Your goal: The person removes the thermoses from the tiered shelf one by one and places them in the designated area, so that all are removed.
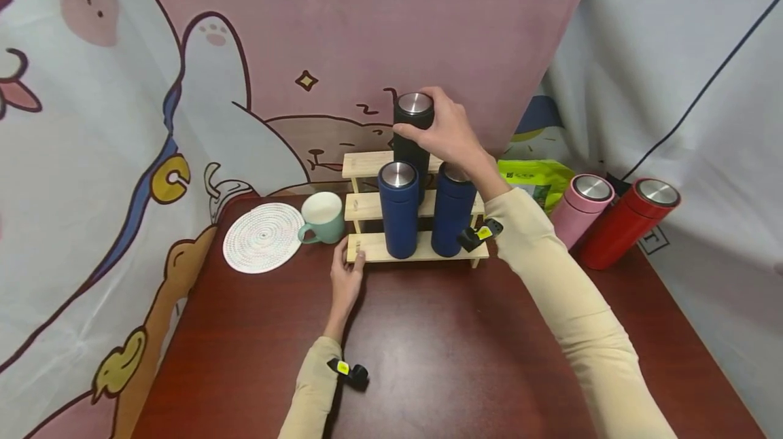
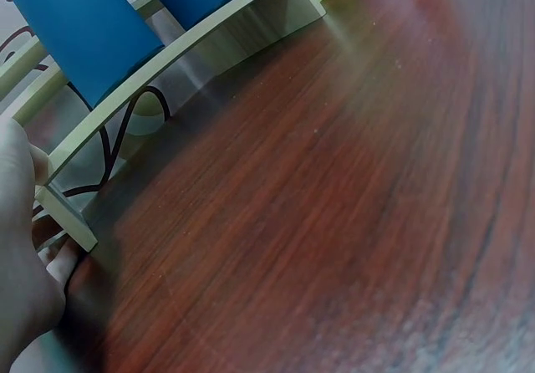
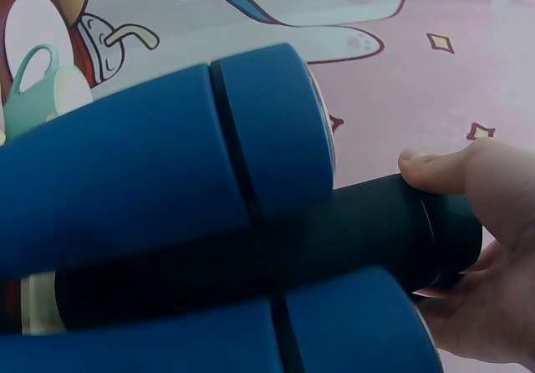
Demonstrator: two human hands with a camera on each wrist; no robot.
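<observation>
A black flask with a steel lid stands upright on the stepped wooden rack. Its base is hidden behind the left blue flask. My right hand grips the black flask round its top, thumb in front. In the right wrist view the black flask lies between the two blue ones, and the right hand wraps its lid end. A second blue flask stands on the lowest step too. My left hand pinches the rack's left end, and in the left wrist view its thumb presses the shelf edge.
A green mug and a white woven coaster sit left of the rack. A pink flask, a red flask and a green bag lie at the right by the draped cloth. The dark wooden table reaches toward me.
</observation>
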